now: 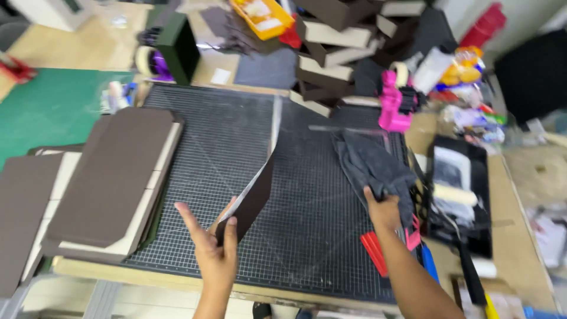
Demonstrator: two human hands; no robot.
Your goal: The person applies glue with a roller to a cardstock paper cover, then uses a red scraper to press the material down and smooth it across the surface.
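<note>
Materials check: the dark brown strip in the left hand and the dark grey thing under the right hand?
Dark brown strip: likely thin paper-covered card, matte; it bows in one smooth curve and shows a pale reverse face. Dark grey cloth: seemingly soft woven fabric, matte; it bunches into loose folds under the right hand. Left hand pinches the strip's lower end.

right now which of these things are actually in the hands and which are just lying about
In hand:
- left hand holds the dark brown sheet up on edge
- right hand has its grip on the dark grey cloth
- both over the gridded cutting mat

Lying about:
- brown panels at left
- stacked brown boxes
- yellow tray
- pink tool
- paint roller
</note>
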